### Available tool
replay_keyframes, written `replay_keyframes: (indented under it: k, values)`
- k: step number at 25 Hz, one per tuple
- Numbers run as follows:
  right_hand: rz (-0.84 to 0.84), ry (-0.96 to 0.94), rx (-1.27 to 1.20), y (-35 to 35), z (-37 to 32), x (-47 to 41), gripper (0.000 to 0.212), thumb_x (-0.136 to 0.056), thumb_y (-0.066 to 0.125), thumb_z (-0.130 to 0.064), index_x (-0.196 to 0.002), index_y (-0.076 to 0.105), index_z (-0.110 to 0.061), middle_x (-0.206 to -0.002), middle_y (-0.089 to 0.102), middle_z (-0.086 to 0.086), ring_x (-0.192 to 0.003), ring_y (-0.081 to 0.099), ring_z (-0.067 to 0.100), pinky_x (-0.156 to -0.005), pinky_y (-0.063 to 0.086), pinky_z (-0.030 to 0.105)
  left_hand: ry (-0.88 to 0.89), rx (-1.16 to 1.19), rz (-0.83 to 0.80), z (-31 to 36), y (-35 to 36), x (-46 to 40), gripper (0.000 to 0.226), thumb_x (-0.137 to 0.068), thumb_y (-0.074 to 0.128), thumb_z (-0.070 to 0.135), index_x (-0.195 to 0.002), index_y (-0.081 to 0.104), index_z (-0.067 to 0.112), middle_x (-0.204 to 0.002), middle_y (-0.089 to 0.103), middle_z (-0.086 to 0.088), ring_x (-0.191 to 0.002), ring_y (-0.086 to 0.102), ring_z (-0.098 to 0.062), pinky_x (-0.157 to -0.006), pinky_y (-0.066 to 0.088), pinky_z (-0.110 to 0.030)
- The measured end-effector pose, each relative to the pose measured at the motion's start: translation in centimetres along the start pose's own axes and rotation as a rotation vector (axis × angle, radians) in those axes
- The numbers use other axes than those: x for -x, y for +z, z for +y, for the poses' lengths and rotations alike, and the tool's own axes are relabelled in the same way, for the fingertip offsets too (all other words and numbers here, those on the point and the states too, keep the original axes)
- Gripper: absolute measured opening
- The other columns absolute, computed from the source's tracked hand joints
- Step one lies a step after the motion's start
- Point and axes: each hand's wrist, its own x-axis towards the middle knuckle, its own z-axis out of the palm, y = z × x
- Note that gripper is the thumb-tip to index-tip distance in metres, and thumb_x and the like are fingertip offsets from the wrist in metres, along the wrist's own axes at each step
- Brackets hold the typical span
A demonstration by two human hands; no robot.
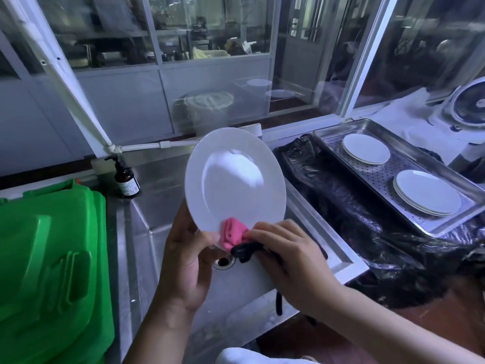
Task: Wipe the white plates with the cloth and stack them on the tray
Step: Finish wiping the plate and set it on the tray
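Left hand [183,264]: grips the lower rim of an upright white plate [235,177] above the sink.
Right hand [286,256]: pinches the pink cloth [232,233] against the plate's lower edge.
Done: two small plate stacks [426,193] on the tray [380,179], bench's right end.
Left: finish wiping, then stack this plate.

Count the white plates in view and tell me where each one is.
At least 5: one plate held over the sink; one far stack and one near stack on the tray, two visible each, maybe more underneath.
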Motion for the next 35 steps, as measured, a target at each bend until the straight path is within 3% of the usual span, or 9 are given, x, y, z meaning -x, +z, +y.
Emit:
replay_keyframes:
  k: [2, 4, 7, 10, 12, 14, 19, 29, 35]
  values:
    - [-0.150, 0.173, -0.295, -0.6, -0.6, -0.5, 0.021, -0.096, 0.058, -0.023, -0.113, 0.068, -0.028, -0.096, 0.068, -0.020, -0.082, 0.058, 0.008, -0.073, 0.049, 0.026, -0.030, -0.001, 0.034, -0.3, -0.1, -0.1, 0.067, -0.073, 0.059, 0.001, -0.133, 0.063, 0.030, -0.124, 0.069, -0.012, -0.099, 0.065, -0.030, -0.074, 0.051, -0.041]
    - [-0.356, 0.404, -0.735, -2.4, -0.1, -1.3, 0.020, -0.094, 0.063, -0.016, -0.113, 0.067, -0.012, -0.094, 0.071, 0.009, -0.081, 0.060, 0.016, -0.073, 0.052, 0.039, -0.084, 0.032, 0.080, -0.5, -0.2, -0.1, 0.068, -0.071, 0.061, 0.004, -0.132, 0.064, 0.033, -0.120, 0.070, -0.010, -0.093, 0.064, -0.028, -0.067, 0.052, -0.036]
    - [-0.431, 0.572, -0.975, -6.0, 2.2, -1.9, 0.021, -0.091, 0.067, -0.007, -0.111, 0.068, -0.003, -0.096, 0.071, 0.019, -0.087, 0.066, 0.025, -0.078, 0.055, 0.036, -0.127, 0.032, 0.107, -0.5, 0.0, -0.1, 0.066, -0.073, 0.051, 0.004, -0.128, 0.065, 0.038, -0.118, 0.069, -0.005, -0.094, 0.062, -0.026, -0.073, 0.047, -0.047]
    - [-0.123, 0.469, -0.505, -7.6, 4.6, -2.5, 0.015, -0.088, 0.066, -0.014, -0.101, 0.071, -0.019, -0.089, 0.072, 0.005, -0.081, 0.065, 0.018, -0.082, 0.053, 0.045, -0.162, 0.036, 0.122, -0.9, 0.6, 0.2, 0.065, -0.075, 0.050, 0.006, -0.130, 0.063, 0.040, -0.122, 0.068, -0.002, -0.095, 0.065, -0.023, -0.075, 0.049, -0.054]
    - [0.003, 0.312, -0.180, -6.8, 5.1, -2.8, 0.027, -0.088, 0.064, -0.007, -0.101, 0.069, -0.030, -0.088, 0.071, -0.014, -0.081, 0.065, 0.004, -0.080, 0.053, 0.030, -0.199, 0.088, 0.150, -1.3, 1.2, 0.3, 0.064, -0.075, 0.052, 0.009, -0.130, 0.064, 0.039, -0.123, 0.070, -0.001, -0.105, 0.066, -0.024, -0.071, 0.059, -0.047]
    - [-0.083, 0.141, -0.090, -4.6, 4.2, -2.2, 0.040, -0.086, 0.062, 0.001, -0.108, 0.070, -0.032, -0.097, 0.069, -0.026, -0.093, 0.063, -0.005, -0.082, 0.048, 0.016, -0.238, 0.144, 0.174, -1.8, 1.8, 0.4, 0.061, -0.074, 0.054, 0.011, -0.129, 0.065, 0.036, -0.121, 0.071, -0.003, -0.105, 0.066, -0.025, -0.069, 0.061, -0.045]
    - [-0.328, 0.086, 0.030, -1.0, 5.5, 2.5, 0.061, -0.085, 0.048, -0.039, -0.145, 0.049, -0.031, -0.145, 0.051, -0.015, -0.135, 0.043, 0.010, -0.113, 0.032, 0.032, -0.286, 0.159, 0.292, -3.1, 2.8, 0.6, 0.055, -0.085, 0.049, -0.001, -0.123, 0.070, 0.032, -0.121, 0.072, -0.007, -0.106, 0.067, -0.030, -0.066, 0.061, -0.045]
    - [-0.112, -0.066, 0.191, -2.7, 11.3, 3.5, 0.045, -0.079, 0.049, -0.023, -0.118, 0.072, -0.020, -0.110, 0.067, -0.006, -0.103, 0.061, 0.018, -0.092, 0.052, 0.035, -0.501, 0.279, 0.555, -6.6, 7.8, -1.9, 0.042, -0.087, 0.049, -0.001, -0.119, 0.072, 0.014, -0.116, 0.069, -0.016, -0.107, 0.061, -0.034, -0.064, 0.062, -0.047]
    - [-0.110, -0.091, 0.114, -4.3, 14.3, 2.2, 0.028, -0.088, 0.049, -0.021, -0.104, 0.072, -0.021, -0.084, 0.062, -0.008, -0.073, 0.056, 0.021, -0.061, 0.052, 0.033, -0.644, 0.313, 0.674, -7.0, 10.9, -5.3, 0.017, -0.091, 0.054, 0.000, -0.103, 0.066, 0.001, -0.110, 0.060, -0.021, -0.100, 0.060, -0.034, -0.053, 0.061, -0.050]
